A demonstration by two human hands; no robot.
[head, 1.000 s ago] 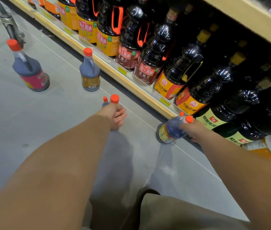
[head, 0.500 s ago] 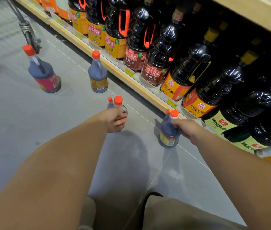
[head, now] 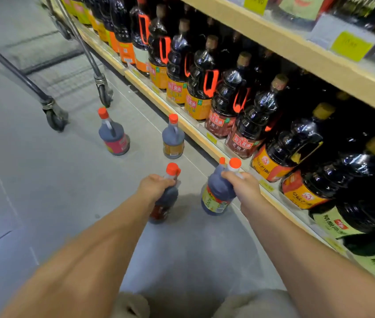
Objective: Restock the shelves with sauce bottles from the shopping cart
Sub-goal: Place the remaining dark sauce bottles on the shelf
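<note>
The left hand [head: 156,187] is gripping the neck of a red-labelled sauce bottle [head: 161,208], fingers curled just under its orange cap, and the bottle is tilting below the fist. A second orange cap is peeking out right beside the first. The right hand [head: 242,187] is clamping the neck of a yellow-labelled sauce bottle [head: 216,198], with another small orange cap showing just behind it. Both bottles are holding dark liquid, and both are hanging low over the grey floor [head: 44,203]; whether their bases are touching it, I cannot tell.

Farther out, two more orange-capped bottles are standing upright on the floor, a red-labelled one [head: 113,137] and a yellow-labelled one [head: 173,138], each filled with the same dark sauce. The shopping cart [head: 54,115] is sitting beyond them, its castors near the bottom shelf [head: 193,131]. Large soy sauce jugs [head: 223,104] are crowding that shelf, and an upper shelf [head: 296,49] is carrying yellow price tags [head: 351,45].

Compared with half a second ago, the left bottle's body is now showing below the hand instead of hiding behind it, the two hands are sitting nearer each other, and more of the cart and the upper shelf are coming into view.
</note>
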